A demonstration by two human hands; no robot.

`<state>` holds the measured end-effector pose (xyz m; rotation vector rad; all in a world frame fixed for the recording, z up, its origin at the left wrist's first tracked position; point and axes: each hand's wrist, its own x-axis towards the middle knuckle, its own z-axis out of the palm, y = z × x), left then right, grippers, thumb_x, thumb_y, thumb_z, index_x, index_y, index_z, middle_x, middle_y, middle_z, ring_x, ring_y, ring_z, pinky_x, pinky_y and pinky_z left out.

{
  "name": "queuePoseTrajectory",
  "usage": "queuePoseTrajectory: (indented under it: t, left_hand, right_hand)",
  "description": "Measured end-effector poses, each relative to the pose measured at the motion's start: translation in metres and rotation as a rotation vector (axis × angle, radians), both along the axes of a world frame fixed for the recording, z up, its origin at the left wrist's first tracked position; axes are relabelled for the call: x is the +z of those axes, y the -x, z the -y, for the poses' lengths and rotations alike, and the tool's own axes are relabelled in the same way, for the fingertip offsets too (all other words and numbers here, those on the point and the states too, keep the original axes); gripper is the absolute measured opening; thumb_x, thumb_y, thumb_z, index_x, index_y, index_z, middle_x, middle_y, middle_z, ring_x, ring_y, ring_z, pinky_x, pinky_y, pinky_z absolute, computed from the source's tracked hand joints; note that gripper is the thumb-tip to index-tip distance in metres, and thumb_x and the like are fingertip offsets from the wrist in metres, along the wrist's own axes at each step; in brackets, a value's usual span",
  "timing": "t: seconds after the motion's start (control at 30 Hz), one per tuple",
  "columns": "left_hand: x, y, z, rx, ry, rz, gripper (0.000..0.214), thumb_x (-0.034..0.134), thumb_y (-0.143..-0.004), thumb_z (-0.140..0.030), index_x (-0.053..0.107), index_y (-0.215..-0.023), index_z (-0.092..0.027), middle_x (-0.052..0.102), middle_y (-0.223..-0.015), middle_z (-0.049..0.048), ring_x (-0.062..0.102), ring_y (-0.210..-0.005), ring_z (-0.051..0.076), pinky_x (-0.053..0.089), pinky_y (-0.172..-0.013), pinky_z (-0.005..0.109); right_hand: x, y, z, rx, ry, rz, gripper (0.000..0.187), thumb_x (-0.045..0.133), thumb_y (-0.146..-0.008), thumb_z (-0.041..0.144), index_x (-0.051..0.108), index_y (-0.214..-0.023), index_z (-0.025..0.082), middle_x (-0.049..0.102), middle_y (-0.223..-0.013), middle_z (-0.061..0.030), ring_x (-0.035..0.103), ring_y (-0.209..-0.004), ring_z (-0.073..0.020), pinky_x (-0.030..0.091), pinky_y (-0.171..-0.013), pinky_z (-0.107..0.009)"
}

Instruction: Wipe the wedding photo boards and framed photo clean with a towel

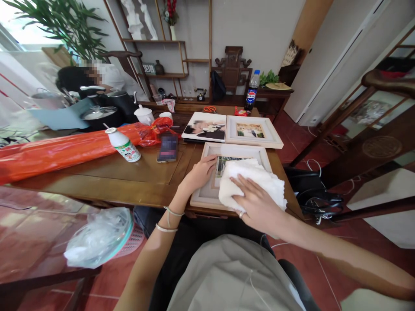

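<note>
The left hand (201, 173), outstretched at the frame's (248, 150) nine o'clock, likely steadies it while the right hand (256, 203) holds a cloth (272, 181) over four o'clock.

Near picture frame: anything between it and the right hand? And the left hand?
Yes, on the right: a white cloth lies between the right hand and the picture frame, covering part of its photo and right side. The left hand rests on the frame's left side, nothing visible between.

Brown wooden worktop (152, 186): near picture frame (203, 201), far picture frame (274, 134), phone (167, 147), white bottle (122, 145), orange plastic-wrapped bundle (68, 149).
</note>
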<state>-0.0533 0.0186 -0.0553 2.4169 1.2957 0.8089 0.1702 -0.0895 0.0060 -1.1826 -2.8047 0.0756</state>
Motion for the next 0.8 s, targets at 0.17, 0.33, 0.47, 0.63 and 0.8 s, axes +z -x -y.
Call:
queuePoseTrajectory:
  t: [0.17, 0.33, 0.47, 0.63, 0.8]
  left_hand:
    - [0.001, 0.001, 0.001, 0.001, 0.007, -0.001, 0.038, 0.037, -0.097, -0.021, 0.056, -0.13, -0.017, 0.049, -0.144, 0.0096, 0.047, -0.133, 0.023, 0.039, -0.111, 0.044]
    - [0.001, 0.0, 0.001, -0.006, -0.008, -0.021, 0.039, 0.037, -0.097, -0.021, 0.056, -0.13, -0.017, 0.048, -0.145, 0.0099, 0.045, -0.134, 0.024, 0.038, -0.112, 0.045]
    - [0.001, 0.0, 0.001, 0.006, -0.001, -0.014, 0.039, 0.036, -0.098, -0.022, 0.056, -0.131, -0.017, 0.048, -0.145, 0.0099, 0.046, -0.134, 0.024, 0.038, -0.111, 0.045]
    - [-0.001, 0.0, 0.0, 0.0, -0.006, -0.012, 0.039, 0.035, -0.097, -0.02, 0.055, -0.131, -0.019, 0.048, -0.145, 0.0089, 0.046, -0.134, 0.023, 0.039, -0.111, 0.045]
    - [0.0, -0.001, 0.002, 0.003, -0.019, -0.007, 0.039, 0.034, -0.097, -0.019, 0.056, -0.13, -0.019, 0.048, -0.146, 0.0081, 0.045, -0.134, 0.023, 0.039, -0.111, 0.044]
  right_hand:
    - [-0.001, -0.017, -0.062, -0.079, -0.098, 0.065, 0.031, 0.053, -0.088, 0.021, 0.068, -0.113, 0.011, 0.041, -0.149, -0.0186, 0.03, -0.141, -0.036, 0.025, -0.115, -0.053]
    - [0.0, -0.024, -0.111, -0.16, -0.232, 0.085, 0.036, 0.044, -0.094, 0.027, 0.065, -0.12, 0.01, 0.045, -0.146, -0.0184, 0.031, -0.14, -0.0359, 0.028, -0.112, -0.055]
    - [-0.001, -0.013, -0.101, -0.145, -0.168, 0.129, 0.035, 0.043, -0.094, 0.025, 0.067, -0.115, 0.01, 0.044, -0.147, -0.0192, 0.033, -0.138, -0.0386, 0.032, -0.108, -0.056]
    - [0.01, 0.004, -0.033, -0.071, -0.022, 0.112, 0.031, 0.047, -0.09, 0.02, 0.07, -0.109, 0.009, 0.048, -0.142, -0.0237, 0.042, -0.132, -0.0418, 0.038, -0.104, -0.058]
    - [0.026, 0.008, 0.016, 0.047, 0.143, 0.081, 0.026, 0.052, -0.084, 0.017, 0.072, -0.1, 0.011, 0.048, -0.142, -0.0225, 0.038, -0.135, -0.0425, 0.041, -0.103, -0.057]
